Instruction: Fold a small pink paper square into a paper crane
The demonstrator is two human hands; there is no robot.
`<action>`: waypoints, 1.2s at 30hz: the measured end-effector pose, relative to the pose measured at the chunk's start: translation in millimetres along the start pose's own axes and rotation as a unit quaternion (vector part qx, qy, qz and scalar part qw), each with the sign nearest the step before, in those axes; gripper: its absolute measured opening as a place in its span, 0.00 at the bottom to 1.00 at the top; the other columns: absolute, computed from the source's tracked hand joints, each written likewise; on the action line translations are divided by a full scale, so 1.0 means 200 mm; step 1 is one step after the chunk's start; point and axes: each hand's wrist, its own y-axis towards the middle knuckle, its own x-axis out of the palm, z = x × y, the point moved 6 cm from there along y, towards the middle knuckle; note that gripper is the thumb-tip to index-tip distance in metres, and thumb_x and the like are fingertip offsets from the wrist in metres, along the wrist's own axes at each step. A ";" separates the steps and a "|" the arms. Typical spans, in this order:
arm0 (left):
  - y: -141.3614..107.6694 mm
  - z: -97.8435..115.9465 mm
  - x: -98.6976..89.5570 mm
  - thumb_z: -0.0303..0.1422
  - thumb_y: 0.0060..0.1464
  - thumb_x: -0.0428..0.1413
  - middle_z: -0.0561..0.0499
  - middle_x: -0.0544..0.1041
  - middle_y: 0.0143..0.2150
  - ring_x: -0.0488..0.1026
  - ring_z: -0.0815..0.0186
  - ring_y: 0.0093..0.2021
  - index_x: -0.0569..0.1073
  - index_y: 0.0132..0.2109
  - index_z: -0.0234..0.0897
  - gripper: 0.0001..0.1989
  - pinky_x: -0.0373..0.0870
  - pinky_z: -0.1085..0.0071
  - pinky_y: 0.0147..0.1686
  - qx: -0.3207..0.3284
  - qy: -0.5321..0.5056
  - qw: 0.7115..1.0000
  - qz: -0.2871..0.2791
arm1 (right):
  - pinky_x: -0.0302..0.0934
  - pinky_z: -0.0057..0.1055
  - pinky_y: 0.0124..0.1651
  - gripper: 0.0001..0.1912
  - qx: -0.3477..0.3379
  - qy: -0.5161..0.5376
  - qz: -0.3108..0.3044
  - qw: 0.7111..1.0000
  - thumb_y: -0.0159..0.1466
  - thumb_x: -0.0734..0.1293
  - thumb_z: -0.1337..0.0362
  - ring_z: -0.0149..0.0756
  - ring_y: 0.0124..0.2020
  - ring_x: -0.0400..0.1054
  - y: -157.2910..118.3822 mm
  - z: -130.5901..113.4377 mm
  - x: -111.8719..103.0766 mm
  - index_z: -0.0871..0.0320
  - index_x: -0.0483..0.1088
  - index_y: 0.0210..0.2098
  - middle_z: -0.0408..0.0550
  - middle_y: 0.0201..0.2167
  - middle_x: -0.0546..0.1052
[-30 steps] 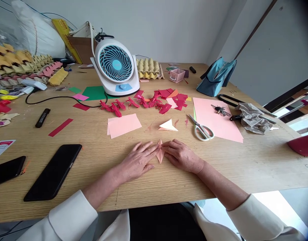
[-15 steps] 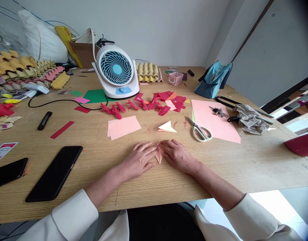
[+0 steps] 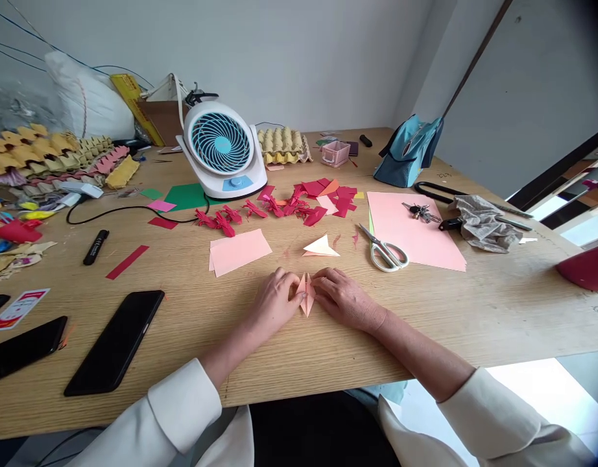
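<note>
A small piece of folded pink paper [image 3: 307,305] lies on the table in front of me, narrowing to a point toward me, with a slit down its upper middle. My left hand [image 3: 275,299] pinches its left edge between thumb and fingers. On the other side, my right hand [image 3: 346,297] has its fingers closed on the right edge. Just beyond them sits a cream folded paper [image 3: 322,247]. Flat pink rectangles [image 3: 241,251] lie to the left of it, and white-handled scissors [image 3: 387,253] lie to the right.
Behind is a row of red paper pieces [image 3: 294,204] and a white fan [image 3: 221,149]. Two phones, one a large black phone [image 3: 115,342], lie at left. At right are a large pink sheet [image 3: 416,233], keys [image 3: 420,212] and a blue bag [image 3: 408,152].
My left hand has gone from lying flat across the folded paper to pinching its left edge, showing more of the paper. My right hand stays at the right edge. The view has shifted slightly.
</note>
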 end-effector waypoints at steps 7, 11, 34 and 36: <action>0.10 0.03 -0.01 0.31 0.53 0.57 0.55 0.72 0.27 0.69 0.68 0.30 0.68 0.28 0.37 0.08 0.64 0.72 0.33 -0.063 -0.177 0.982 -0.023 | 0.64 0.29 0.34 0.12 0.208 0.272 0.051 0.938 0.63 0.66 0.66 0.31 0.31 0.70 -0.03 0.18 0.00 0.58 0.64 0.46 0.48 0.36 0.77; 0.14 0.05 0.01 0.35 0.50 0.60 0.56 0.72 0.26 0.68 0.71 0.27 0.68 0.28 0.36 0.10 0.63 0.74 0.29 -0.093 -0.295 0.951 -0.023 | 0.61 0.29 0.34 0.12 0.227 0.346 0.035 0.909 0.64 0.66 0.58 0.32 0.31 0.69 -0.02 0.22 0.01 0.60 0.68 0.41 0.47 0.33 0.77; 0.11 0.12 0.06 0.37 0.54 0.59 0.55 0.68 0.26 0.66 0.70 0.30 0.63 0.26 0.36 0.15 0.64 0.72 0.34 -0.043 -0.450 0.891 -0.037 | 0.47 0.26 0.27 0.16 0.221 0.268 -0.025 0.937 0.63 0.66 0.54 0.27 0.24 0.52 0.00 0.12 0.00 0.59 0.65 0.27 0.38 0.22 0.60; 0.11 0.14 0.06 0.37 0.54 0.59 0.54 0.70 0.27 0.68 0.69 0.32 0.63 0.25 0.36 0.16 0.65 0.72 0.36 -0.037 -0.468 0.882 -0.039 | 0.47 0.26 0.27 0.16 0.211 0.276 -0.034 0.937 0.64 0.66 0.54 0.26 0.24 0.52 0.00 0.11 0.00 0.60 0.64 0.27 0.38 0.22 0.60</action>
